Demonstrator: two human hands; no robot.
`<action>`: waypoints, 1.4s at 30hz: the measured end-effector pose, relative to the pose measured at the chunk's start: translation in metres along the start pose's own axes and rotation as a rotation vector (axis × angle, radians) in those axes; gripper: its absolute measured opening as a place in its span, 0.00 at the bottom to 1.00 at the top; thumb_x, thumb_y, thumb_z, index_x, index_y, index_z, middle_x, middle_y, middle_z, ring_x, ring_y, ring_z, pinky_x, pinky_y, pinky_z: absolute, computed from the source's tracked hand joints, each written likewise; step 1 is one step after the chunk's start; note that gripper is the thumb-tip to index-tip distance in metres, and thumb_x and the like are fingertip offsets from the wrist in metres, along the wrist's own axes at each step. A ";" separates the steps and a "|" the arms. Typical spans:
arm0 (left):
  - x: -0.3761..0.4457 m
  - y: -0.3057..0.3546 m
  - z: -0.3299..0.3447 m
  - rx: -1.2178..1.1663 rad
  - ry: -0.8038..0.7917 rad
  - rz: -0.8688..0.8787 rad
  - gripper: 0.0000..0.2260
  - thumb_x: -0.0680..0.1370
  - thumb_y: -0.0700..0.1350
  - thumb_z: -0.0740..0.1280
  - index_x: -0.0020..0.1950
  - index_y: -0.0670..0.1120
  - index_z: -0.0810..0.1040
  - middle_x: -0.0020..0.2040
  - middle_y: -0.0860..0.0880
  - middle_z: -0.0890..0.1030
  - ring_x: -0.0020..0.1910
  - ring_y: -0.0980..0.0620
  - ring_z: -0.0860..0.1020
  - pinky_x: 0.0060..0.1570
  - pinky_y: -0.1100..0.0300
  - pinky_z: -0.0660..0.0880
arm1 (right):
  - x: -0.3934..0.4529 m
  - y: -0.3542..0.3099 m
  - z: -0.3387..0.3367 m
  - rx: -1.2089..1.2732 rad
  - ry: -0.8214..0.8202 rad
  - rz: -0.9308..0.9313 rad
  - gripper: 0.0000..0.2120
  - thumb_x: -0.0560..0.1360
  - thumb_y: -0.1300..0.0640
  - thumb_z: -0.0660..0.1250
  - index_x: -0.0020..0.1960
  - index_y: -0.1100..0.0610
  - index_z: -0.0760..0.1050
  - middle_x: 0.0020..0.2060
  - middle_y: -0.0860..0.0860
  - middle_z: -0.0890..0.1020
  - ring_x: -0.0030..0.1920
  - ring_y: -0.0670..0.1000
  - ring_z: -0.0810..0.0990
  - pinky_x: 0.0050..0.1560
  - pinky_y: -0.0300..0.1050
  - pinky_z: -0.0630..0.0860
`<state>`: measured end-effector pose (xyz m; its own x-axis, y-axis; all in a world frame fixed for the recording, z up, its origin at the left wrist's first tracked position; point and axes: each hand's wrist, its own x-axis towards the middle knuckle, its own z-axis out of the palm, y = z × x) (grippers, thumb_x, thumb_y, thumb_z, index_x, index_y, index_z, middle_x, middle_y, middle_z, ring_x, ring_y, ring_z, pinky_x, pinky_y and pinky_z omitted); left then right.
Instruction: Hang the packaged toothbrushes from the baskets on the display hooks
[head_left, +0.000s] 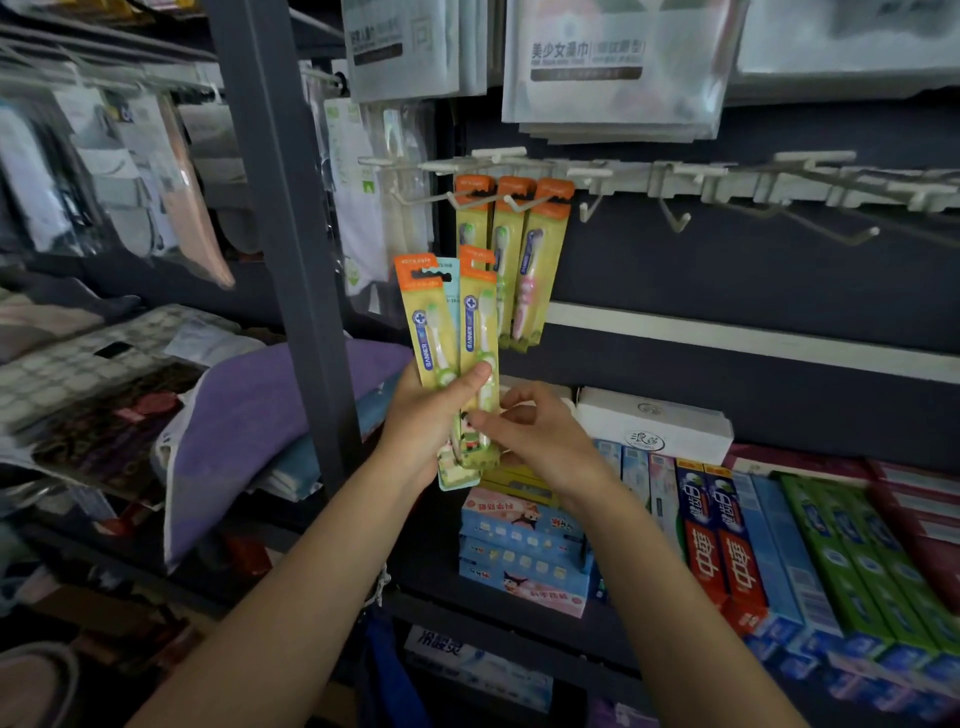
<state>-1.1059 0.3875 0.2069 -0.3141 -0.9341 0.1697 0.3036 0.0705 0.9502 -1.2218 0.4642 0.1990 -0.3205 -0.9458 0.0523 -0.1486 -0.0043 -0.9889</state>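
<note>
My left hand (426, 415) grips a fan of packaged toothbrushes (447, 332), yellow cards with orange tops, held upright in front of the shelf post. My right hand (535, 431) pinches the lower end of the rightmost pack in that fan. Three matching packs (519, 249) hang on white display hooks (467, 200) just above and to the right. More hooks (675, 218) stand bare along the white rail to the right. No basket is in view.
A dark metal post (291, 234) rises just left of my hands. Toothpaste boxes (727, 561) fill the shelf below right. Wet-wipe packs (613, 73) hang above the rail. Folded towels (249, 431) lie on the left shelf.
</note>
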 end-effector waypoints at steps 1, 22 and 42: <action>-0.001 0.001 -0.002 0.018 -0.008 0.006 0.11 0.76 0.40 0.74 0.57 0.50 0.82 0.52 0.51 0.87 0.52 0.51 0.85 0.51 0.55 0.82 | -0.001 -0.001 0.000 -0.006 0.019 -0.018 0.16 0.75 0.53 0.75 0.57 0.60 0.75 0.43 0.54 0.82 0.41 0.48 0.79 0.39 0.42 0.77; -0.011 0.040 -0.020 -0.169 0.080 -0.076 0.04 0.86 0.45 0.58 0.53 0.47 0.70 0.38 0.43 0.77 0.25 0.51 0.73 0.25 0.60 0.74 | 0.036 -0.053 0.009 -0.046 0.102 -0.153 0.04 0.85 0.52 0.60 0.53 0.48 0.74 0.38 0.54 0.77 0.29 0.49 0.72 0.27 0.41 0.64; 0.015 0.027 -0.010 -0.143 0.163 0.006 0.04 0.86 0.45 0.59 0.54 0.46 0.71 0.36 0.45 0.79 0.24 0.52 0.76 0.25 0.60 0.76 | 0.077 -0.029 0.021 0.009 -0.005 0.025 0.19 0.83 0.40 0.59 0.47 0.55 0.74 0.28 0.56 0.81 0.22 0.51 0.77 0.24 0.38 0.68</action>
<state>-1.0933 0.3716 0.2330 -0.1655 -0.9790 0.1193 0.4335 0.0365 0.9004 -1.2230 0.3847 0.2286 -0.3192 -0.9473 0.0264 -0.1321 0.0169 -0.9911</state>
